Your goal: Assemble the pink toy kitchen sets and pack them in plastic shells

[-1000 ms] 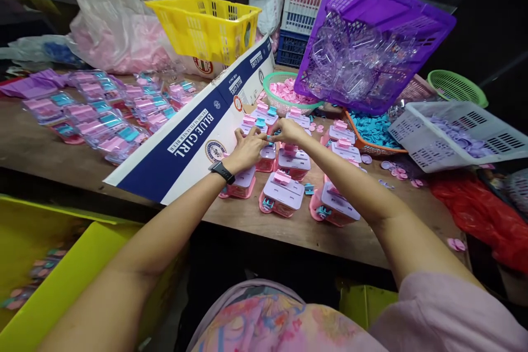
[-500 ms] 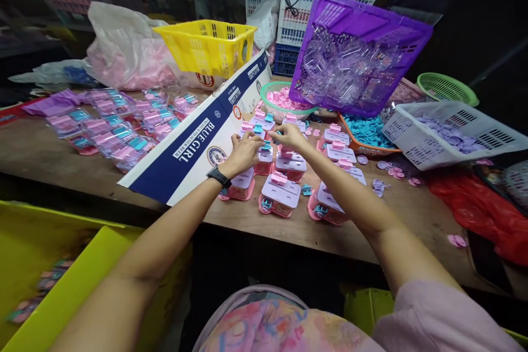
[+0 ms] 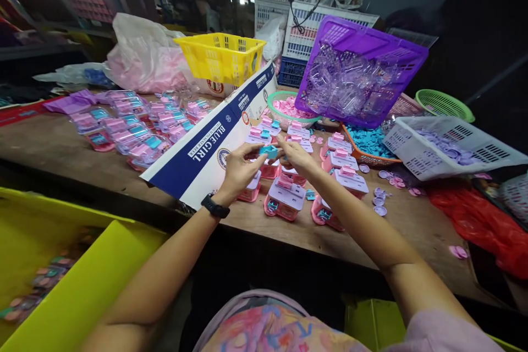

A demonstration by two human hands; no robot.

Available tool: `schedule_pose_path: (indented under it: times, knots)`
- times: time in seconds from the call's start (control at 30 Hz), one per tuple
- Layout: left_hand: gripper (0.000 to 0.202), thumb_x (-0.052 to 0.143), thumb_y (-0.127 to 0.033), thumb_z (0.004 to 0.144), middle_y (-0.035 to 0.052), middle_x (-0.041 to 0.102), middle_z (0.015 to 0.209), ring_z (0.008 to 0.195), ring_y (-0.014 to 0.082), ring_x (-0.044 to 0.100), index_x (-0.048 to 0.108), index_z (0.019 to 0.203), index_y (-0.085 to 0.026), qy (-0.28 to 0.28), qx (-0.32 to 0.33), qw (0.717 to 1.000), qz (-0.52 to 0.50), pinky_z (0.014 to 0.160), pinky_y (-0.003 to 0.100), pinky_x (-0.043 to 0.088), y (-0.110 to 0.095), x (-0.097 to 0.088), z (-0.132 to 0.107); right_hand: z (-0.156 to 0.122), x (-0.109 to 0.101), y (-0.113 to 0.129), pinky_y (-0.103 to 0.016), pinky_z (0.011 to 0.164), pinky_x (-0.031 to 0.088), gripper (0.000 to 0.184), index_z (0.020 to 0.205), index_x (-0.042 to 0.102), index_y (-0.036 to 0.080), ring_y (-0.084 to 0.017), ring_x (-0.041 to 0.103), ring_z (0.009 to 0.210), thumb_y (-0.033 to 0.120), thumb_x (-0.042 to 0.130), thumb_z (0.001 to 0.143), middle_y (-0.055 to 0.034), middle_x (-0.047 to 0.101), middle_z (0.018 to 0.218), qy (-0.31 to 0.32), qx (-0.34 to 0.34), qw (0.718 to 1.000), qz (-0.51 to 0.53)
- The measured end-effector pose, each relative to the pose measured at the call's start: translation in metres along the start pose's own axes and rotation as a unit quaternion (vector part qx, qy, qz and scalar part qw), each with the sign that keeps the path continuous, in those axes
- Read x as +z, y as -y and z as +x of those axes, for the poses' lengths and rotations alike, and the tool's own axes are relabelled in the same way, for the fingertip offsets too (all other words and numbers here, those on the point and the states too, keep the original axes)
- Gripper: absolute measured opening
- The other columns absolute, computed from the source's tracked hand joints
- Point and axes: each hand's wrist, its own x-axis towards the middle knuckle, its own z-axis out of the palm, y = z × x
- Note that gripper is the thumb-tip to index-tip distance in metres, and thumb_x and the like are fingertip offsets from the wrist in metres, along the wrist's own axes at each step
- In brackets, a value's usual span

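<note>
My left hand [image 3: 239, 168] and my right hand [image 3: 296, 154] meet above the wooden table [image 3: 61, 148], both pinching a small teal plastic piece [image 3: 269, 150] between their fingertips. A black watch [image 3: 215, 206] sits on my left wrist. Just under the hands stand several pink toy units with lilac tops [image 3: 286, 195], set out in rows. Some of them carry small pink and teal parts on top.
A blue and white cardboard flap [image 3: 206, 148] lies left of the toys. Bagged toys [image 3: 124, 129] cover the table's left. Behind are a yellow basket [image 3: 223, 58], a tilted purple basket of clear shells [image 3: 358, 71], a green bowl of pink parts [image 3: 289, 107], an orange tray of teal parts [image 3: 371, 140] and a white basket [image 3: 449, 143].
Both hands have lifted off the row of toys and drawn back toward me, holding the teal piece up between them. The camera view tilted upward.
</note>
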Motion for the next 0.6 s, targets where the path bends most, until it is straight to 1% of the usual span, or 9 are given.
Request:
schedule_pose_path:
  times: [0.07, 0.13, 0.23, 0.33, 0.37, 0.43, 0.5, 0.57, 0.6]
  knots:
    - [0.041, 0.085, -0.038, 0.075, 0.0099, 0.079, 0.103, 0.086, 0.0192, 0.072, 0.078, 0.108, -0.015, -0.006, -0.07, 0.995, -0.07, 0.078, 0.031, 0.059, -0.002, -0.01, -0.001, 0.001, -0.001, 0.0, -0.02, 0.039, 0.016, 0.049, 0.096, 0.062, 0.015, -0.005, 0.022, 0.039, 0.063, 0.052, 0.1, -0.003, 0.066, 0.064, -0.004, 0.008, 1.0, -0.005]
    - [0.047, 0.086, -0.041, 0.073, 0.0106, 0.078, 0.105, 0.086, 0.0195, 0.072, 0.077, 0.111, -0.014, 0.006, -0.106, 0.989, -0.103, 0.078, 0.031, 0.059, -0.003, -0.017, -0.002, 0.0, 0.0, -0.002, -0.022, 0.04, 0.016, 0.046, 0.1, 0.065, 0.015, -0.005, 0.023, 0.04, 0.061, 0.058, 0.097, -0.0034, 0.069, 0.071, 0.013, -0.002, 1.0, -0.023]
    - [0.052, 0.086, -0.042, 0.071, 0.0099, 0.077, 0.102, 0.086, 0.0193, 0.071, 0.075, 0.114, -0.014, 0.022, -0.095, 0.993, -0.064, 0.082, 0.033, 0.059, -0.004, -0.02, -0.005, -0.007, 0.004, -0.007, -0.022, 0.046, 0.026, 0.046, 0.102, 0.068, 0.017, -0.006, 0.038, 0.049, 0.06, 0.072, 0.086, -0.0004, 0.068, 0.078, 0.044, -0.073, 0.992, -0.091]
    - [0.063, 0.085, -0.044, 0.072, 0.0092, 0.075, 0.104, 0.09, 0.0198, 0.072, 0.069, 0.126, -0.015, 0.051, -0.079, 0.995, -0.019, 0.087, 0.034, 0.06, -0.002, -0.015, -0.009, -0.017, -0.004, -0.008, -0.022, 0.055, 0.034, 0.048, 0.093, 0.068, 0.016, -0.01, 0.049, 0.063, 0.061, 0.079, 0.078, 0.002, 0.061, 0.075, 0.066, -0.121, 0.975, -0.175]
    - [0.067, 0.083, -0.045, 0.073, 0.0096, 0.075, 0.109, 0.09, 0.0197, 0.072, 0.065, 0.131, -0.017, 0.065, -0.078, 0.995, -0.006, 0.087, 0.035, 0.06, -0.001, -0.013, -0.009, -0.022, -0.013, -0.007, -0.022, 0.055, 0.034, 0.049, 0.089, 0.067, 0.016, -0.01, 0.048, 0.064, 0.063, 0.078, 0.079, 0.0025, 0.059, 0.072, 0.074, -0.111, 0.972, -0.195]
    - [0.066, 0.08, -0.049, 0.076, 0.0106, 0.073, 0.118, 0.089, 0.0197, 0.072, 0.065, 0.133, -0.019, 0.082, -0.062, 0.994, 0.037, 0.087, 0.036, 0.061, 0.001, -0.01, -0.011, -0.034, -0.04, -0.002, -0.022, 0.052, 0.03, 0.051, 0.081, 0.065, 0.015, -0.008, 0.043, 0.059, 0.066, 0.075, 0.08, 0.0038, 0.055, 0.067, 0.092, -0.051, 0.967, -0.233]
    - [0.053, 0.076, -0.053, 0.079, 0.0098, 0.075, 0.116, 0.09, 0.0218, 0.073, 0.072, 0.121, -0.02, 0.104, -0.043, 0.99, 0.09, 0.088, 0.038, 0.061, 0.004, -0.01, -0.011, -0.051, -0.076, 0.006, -0.022, 0.048, 0.026, 0.052, 0.078, 0.064, 0.015, -0.007, 0.039, 0.053, 0.067, 0.074, 0.08, 0.0044, 0.054, 0.064, 0.113, 0.027, 0.955, -0.273]
    - [0.041, 0.072, -0.056, 0.083, 0.008, 0.078, 0.106, 0.093, 0.0247, 0.074, 0.078, 0.105, -0.021, 0.142, -0.026, 0.98, 0.133, 0.091, 0.038, 0.06, 0.008, -0.012, -0.012, -0.072, -0.116, 0.015, -0.023, 0.046, 0.025, 0.051, 0.077, 0.067, 0.015, -0.007, 0.039, 0.051, 0.065, 0.076, 0.079, 0.0033, 0.058, 0.063, 0.133, 0.095, 0.938, -0.306]
    - [0.038, 0.07, -0.056, 0.085, 0.0073, 0.079, 0.103, 0.095, 0.0257, 0.074, 0.08, 0.1, -0.023, 0.16, -0.016, 0.976, 0.147, 0.091, 0.038, 0.06, 0.01, -0.014, -0.013, -0.083, -0.136, 0.018, -0.023, 0.045, 0.024, 0.05, 0.077, 0.068, 0.014, -0.007, 0.039, 0.051, 0.064, 0.077, 0.079, 0.0023, 0.059, 0.064, 0.126, 0.118, 0.933, -0.315]
